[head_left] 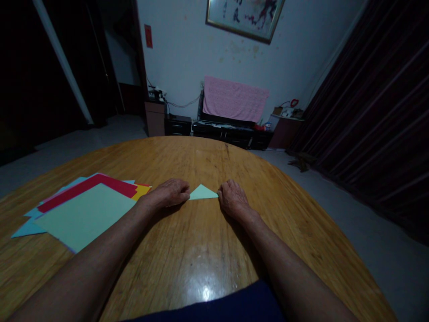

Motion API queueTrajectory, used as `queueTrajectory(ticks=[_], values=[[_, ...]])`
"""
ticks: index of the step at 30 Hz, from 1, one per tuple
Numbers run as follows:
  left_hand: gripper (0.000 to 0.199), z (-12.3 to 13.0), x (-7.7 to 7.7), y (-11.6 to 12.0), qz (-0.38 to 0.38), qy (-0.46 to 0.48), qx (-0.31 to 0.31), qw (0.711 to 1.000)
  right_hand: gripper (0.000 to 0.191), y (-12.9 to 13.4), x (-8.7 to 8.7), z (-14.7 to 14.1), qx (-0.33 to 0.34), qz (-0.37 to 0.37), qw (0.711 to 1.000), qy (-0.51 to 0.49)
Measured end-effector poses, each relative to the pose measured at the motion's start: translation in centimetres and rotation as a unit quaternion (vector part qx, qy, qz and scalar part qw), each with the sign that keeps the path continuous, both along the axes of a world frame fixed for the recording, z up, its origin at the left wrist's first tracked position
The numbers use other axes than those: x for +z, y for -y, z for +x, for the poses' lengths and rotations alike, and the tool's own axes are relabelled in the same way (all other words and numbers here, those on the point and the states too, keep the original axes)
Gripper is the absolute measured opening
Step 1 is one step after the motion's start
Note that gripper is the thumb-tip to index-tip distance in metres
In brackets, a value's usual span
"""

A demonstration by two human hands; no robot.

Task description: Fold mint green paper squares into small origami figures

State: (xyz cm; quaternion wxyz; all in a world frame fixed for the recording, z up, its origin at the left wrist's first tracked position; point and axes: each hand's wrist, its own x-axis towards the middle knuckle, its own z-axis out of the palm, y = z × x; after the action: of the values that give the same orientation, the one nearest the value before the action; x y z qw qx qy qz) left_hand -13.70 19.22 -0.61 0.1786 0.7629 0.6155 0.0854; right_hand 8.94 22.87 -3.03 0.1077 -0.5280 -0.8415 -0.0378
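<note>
- Loose stack of coloured paper sheets (90, 214), well left of the pale green paper triangle (203, 192); pale green sheet on top, red sheet (72, 193) beneath it, light blue (30, 228) and yellow (143, 191) edges jutting out.
- Small brown side cabinet (155, 118), far beyond the triangle and to its left, clutter on top; red paper strip (148, 36) on the wall above it.
- Left hand (172, 191), just left of the triangle: fingers curled, fingertips at its left corner. Pinching or only pressing, cannot tell.
- Triangle itself: flat on the wooden table (181, 250), between both hands, apex pointing away from the wearer, long edge toward the wearer.
- Dark blue cloth (214, 308), on the wearer's side of the triangle, at the near table edge.
- Right hand (233, 197), just right of the triangle: fingers bent, tips at its right corner. Pinch or press, again cannot tell.
- Pink cloth (234, 99), far beyond the triangle and slightly right, draped over a dark panel above a black low cabinet (214, 130).
- Framed picture (246, 18), on the wall above that cloth, partly cut off.
- Dark pleated curtain (368, 112), well right of the triangle.
</note>
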Motion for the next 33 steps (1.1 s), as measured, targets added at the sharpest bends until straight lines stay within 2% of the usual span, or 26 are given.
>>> queueTrajectory(ticks=[4,7,10,13,19,29,33], values=[[0.017,0.0,0.0,0.0,-0.003,0.004,0.006,1.000,0.018,-0.2,0.2,0.2,-0.010,-0.003,1.000,-0.018],[0.018,0.1,0.0,0.1,0.004,0.000,0.003,1.000,0.019,0.1,0.7,-0.4,-0.001,0.025,0.997,-0.068],[0.018,0.1,0.1,0.1,0.011,-0.013,-0.003,1.000,0.023,0.7,0.7,-1.5,0.086,0.054,0.985,-0.136],[0.017,0.1,0.1,0.1,0.004,-0.023,-0.001,1.000,0.018,1.3,0.2,-2.6,0.142,0.028,0.977,-0.159],[0.015,0.2,0.0,-0.1,0.002,-0.018,0.007,1.000,0.015,1.3,-0.8,-3.1,0.104,-0.008,0.982,-0.157],[0.016,0.4,0.5,0.3,0.005,-0.019,0.001,1.000,0.016,1.6,-1.2,-3.8,0.067,0.012,0.991,-0.118],[0.019,0.4,0.7,0.3,0.003,-0.024,-0.002,1.000,0.023,2.1,-0.9,-4.3,0.048,0.017,0.993,-0.103]])
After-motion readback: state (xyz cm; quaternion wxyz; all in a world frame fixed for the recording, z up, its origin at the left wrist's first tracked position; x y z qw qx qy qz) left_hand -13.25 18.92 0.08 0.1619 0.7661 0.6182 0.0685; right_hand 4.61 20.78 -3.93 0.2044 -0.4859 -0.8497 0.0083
